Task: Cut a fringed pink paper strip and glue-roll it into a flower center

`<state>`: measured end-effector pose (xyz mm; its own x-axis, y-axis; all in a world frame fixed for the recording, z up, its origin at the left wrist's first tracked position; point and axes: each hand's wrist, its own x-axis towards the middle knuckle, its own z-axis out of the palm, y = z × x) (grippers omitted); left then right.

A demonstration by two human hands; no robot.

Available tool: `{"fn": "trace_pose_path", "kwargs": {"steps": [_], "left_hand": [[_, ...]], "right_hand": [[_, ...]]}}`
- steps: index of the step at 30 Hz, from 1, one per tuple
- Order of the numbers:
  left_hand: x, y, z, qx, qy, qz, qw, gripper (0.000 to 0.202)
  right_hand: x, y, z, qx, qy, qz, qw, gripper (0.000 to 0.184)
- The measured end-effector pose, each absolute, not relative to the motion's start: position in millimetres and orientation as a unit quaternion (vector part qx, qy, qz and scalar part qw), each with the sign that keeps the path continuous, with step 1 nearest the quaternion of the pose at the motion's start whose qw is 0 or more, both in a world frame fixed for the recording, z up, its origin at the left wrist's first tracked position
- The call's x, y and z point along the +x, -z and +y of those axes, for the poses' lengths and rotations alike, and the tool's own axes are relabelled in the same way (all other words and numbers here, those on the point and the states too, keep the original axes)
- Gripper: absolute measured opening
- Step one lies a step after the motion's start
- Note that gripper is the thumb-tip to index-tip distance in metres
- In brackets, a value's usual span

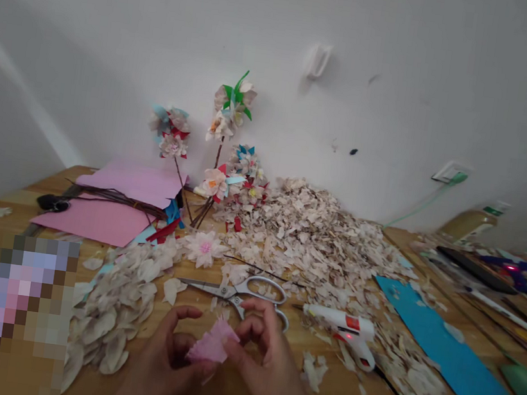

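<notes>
Between my two hands, low in the middle of the head view, is a small piece of fringed pink paper [215, 341]. My left hand [176, 348] pinches its lower left part with the thumb and fingers. On the other side, my right hand [259, 346] grips the paper's right edge, fingers curled. Just beyond the hands lie silver scissors [236, 292], blades pointing left. To the right of my right hand rests a white glue gun [341, 322] with a red light on. A finished pale flower with a pink centre [203, 248] lies behind the scissors.
A big heap of dried pale petals [308, 229] fills the table's back. Loose petals [115, 314] lie at left. Flowers on twigs [226, 115] lean against the wall. Pink sheets [100, 218] are back left, a blue sheet [439, 340] at right, a bottle [471, 223] behind.
</notes>
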<state>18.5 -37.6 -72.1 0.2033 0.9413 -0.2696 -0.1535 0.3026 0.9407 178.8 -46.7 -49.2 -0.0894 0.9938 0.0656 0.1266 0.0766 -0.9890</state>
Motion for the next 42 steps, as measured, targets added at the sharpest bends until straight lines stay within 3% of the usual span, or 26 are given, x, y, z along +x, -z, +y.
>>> {"fn": "trace_pose_path", "kwargs": {"steps": [6,16,20,22,27,34,42], "left_hand": [[17.5,80.3,-37.6,0.444,-0.416,0.458,0.649,0.069],[17.0,84.6,-35.5,0.449,-0.395,0.451,0.663,0.067],[17.6,83.4,-37.3,0.471,-0.376,0.421,0.678,0.066],[14.6,76.8,-38.3,0.512,-0.388,0.435,0.631,0.062],[-4.3,56.8,-39.5,0.678,-0.414,0.496,0.351,0.023],[-20.7,42.9,-35.1,0.898,-0.161,0.323,0.250,0.051],[-12.8,38.4,-31.6,0.942,-0.049,0.275,0.187,0.052]], "right_hand": [[174.3,51.3,-49.3,-0.487,-0.466,-0.576,0.462,0.028],[173.8,52.1,-47.5,-0.488,-0.496,-0.547,0.466,0.039],[178.9,55.0,-42.1,-0.520,-0.440,-0.565,0.465,0.029],[180.4,55.9,-40.1,-0.541,-0.410,-0.581,0.449,0.026],[179.2,57.9,-39.4,-0.590,-0.300,-0.669,0.337,0.025],[175.7,64.0,-39.8,-0.584,-0.207,-0.737,0.269,0.040],[174.3,64.7,-38.4,-0.564,-0.149,-0.776,0.240,0.033]]}}
